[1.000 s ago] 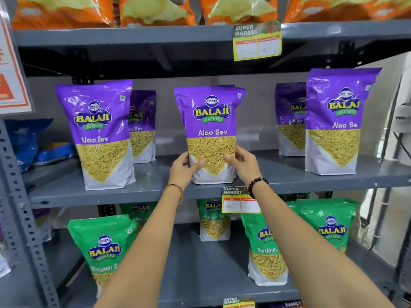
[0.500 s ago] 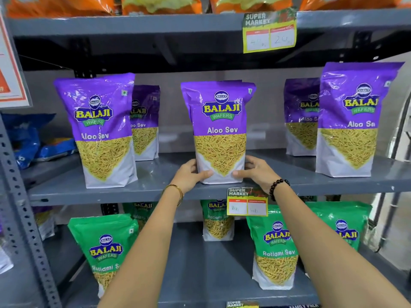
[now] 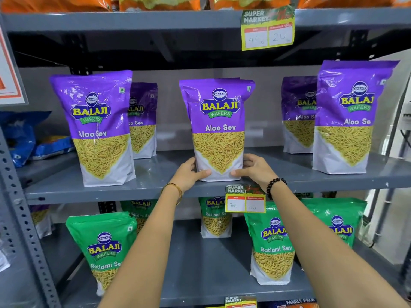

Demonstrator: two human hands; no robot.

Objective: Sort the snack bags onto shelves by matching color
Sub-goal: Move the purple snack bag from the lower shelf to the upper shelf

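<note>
A purple Aloo Sev bag (image 3: 218, 121) stands upright at the middle of the grey middle shelf (image 3: 155, 187). My left hand (image 3: 189, 173) grips its lower left corner and my right hand (image 3: 255, 170) grips its lower right corner. More purple bags stand on the same shelf: one at the left front (image 3: 100, 127), one behind it (image 3: 143, 121), one at the right front (image 3: 349, 116) and one behind that (image 3: 298, 114). Green Ratlami Sev bags (image 3: 104, 247) (image 3: 273, 243) stand on the shelf below. Orange bags (image 3: 160, 2) line the top shelf.
Price tags hang on the top shelf edge (image 3: 268, 27) and the middle shelf edge (image 3: 244, 198). Blue bags (image 3: 22, 138) lie on a neighbouring shelf at the left. A perforated grey upright (image 3: 20, 218) runs down the left side.
The purple bag has come down to stand on the shelf, and both hands have slid down to its bottom corners. The view has shifted slightly left.
</note>
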